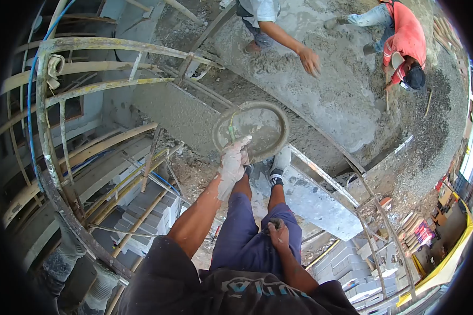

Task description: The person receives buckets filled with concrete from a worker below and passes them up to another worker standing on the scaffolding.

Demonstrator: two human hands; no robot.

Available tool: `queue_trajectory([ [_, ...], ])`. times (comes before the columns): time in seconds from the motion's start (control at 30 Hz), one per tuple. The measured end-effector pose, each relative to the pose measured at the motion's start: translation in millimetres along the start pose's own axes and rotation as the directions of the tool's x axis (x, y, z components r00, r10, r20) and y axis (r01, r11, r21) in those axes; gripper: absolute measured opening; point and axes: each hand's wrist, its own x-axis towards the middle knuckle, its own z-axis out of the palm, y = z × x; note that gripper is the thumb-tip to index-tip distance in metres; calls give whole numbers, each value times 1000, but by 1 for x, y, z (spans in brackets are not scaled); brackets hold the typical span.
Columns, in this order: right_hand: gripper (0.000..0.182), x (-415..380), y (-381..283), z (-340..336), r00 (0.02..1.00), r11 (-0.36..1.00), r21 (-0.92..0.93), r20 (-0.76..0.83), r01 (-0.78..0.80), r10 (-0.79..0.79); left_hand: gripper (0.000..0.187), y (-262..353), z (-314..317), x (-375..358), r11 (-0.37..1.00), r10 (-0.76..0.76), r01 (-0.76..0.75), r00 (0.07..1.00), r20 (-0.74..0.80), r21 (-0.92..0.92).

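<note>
My left hand (233, 161), coated whitish grey up to the wrist, reaches forward to the near left rim of a round, cement-smeared bucket (283, 143). Its fingers are closed round a handle with a green grip (233, 131) that runs across the bucket's opening. Wet grey residue shows inside the bucket. My right hand (279, 235) is down against my blue shorts (236, 231), fingers curled round a small dark grey lump whose kind I cannot make out. The bucket sits by a cement-covered plank (178, 113), just beyond my feet.
Curved-looking scaffold poles (110, 44) stand at left. Below are stacked grey blocks (147, 210). A co-worker's bare hand (309, 60) hangs over the wet concrete (320, 100). Another person in a red shirt (407, 31) bends at upper right. A metal sheet (320, 202) lies right of my feet.
</note>
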Motion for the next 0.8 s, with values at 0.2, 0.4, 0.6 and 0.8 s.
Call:
queue_trajectory([
  [0.2,39,9,-6,-18,981,987,-75,148,139,-127,17,40,-13,-156,996,-76,74,996,41,46],
  [0.4,71,12,-118,-29,682,995,9,729,-97,60,23,102,-28,-355,989,88,-83,995,-38,122],
  [0.6,77,-71,-196,16,37,970,45,999,-237,-37,10,163,-15,-580,903,421,-413,906,-43,119],
  [0.8,74,-204,-281,54,-183,991,126,974,-42,-132,25,218,-39,-716,732,680,-670,730,-68,125],
])
